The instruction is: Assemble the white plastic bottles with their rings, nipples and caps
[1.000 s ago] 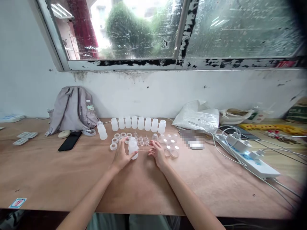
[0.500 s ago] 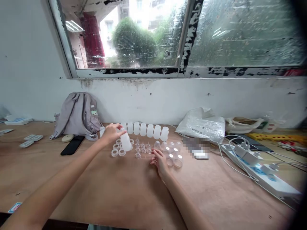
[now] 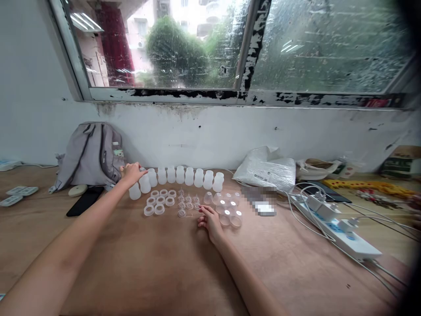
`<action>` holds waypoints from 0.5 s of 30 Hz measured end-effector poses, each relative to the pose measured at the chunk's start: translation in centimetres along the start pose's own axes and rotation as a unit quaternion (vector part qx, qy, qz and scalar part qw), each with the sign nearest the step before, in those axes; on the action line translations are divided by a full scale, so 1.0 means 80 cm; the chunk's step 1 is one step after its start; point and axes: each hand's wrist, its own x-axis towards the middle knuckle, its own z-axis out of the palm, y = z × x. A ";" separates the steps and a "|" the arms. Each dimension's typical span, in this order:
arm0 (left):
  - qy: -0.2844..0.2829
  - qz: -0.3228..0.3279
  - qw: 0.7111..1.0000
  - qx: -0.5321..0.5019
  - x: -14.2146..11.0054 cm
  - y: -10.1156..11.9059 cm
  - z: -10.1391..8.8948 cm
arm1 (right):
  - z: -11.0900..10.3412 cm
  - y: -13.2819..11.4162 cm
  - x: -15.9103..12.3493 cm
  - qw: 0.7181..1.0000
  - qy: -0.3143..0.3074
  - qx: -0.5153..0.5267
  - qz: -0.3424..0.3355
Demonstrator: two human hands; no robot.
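My left hand [image 3: 132, 173] is closed on the top of a frosted baby bottle [image 3: 144, 183] standing near the left end of the back row. Another bottle [image 3: 134, 192] stands under that hand, partly hidden by it. More frosted bottles [image 3: 180, 175] curve off to the right along the wall. My right hand [image 3: 210, 221] rests on the table with loosely curled fingers and nothing visible in them. It lies between the clear nipples [image 3: 188, 205] and the transparent domed caps [image 3: 236, 220]. White screw rings [image 3: 159, 209] sit in rows in front of the bottles.
A grey backpack [image 3: 94, 156], a black phone [image 3: 84, 202] and a round pale disc [image 3: 78, 190] lie at left. To the right are a plastic-wrapped package [image 3: 266, 170], a white power strip [image 3: 345, 235] with cables, and a yellow strap [image 3: 351, 185].
My left hand has carried the bottle leftward and back, from above the rings to the left end of the row, where it now stands upright. The view has shifted slightly right; my right hand stays put.
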 end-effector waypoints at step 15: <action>0.012 -0.012 1.000 0.018 0.003 -0.007 0.017 | -0.004 0.003 0.004 1.000 -0.006 0.013 0.004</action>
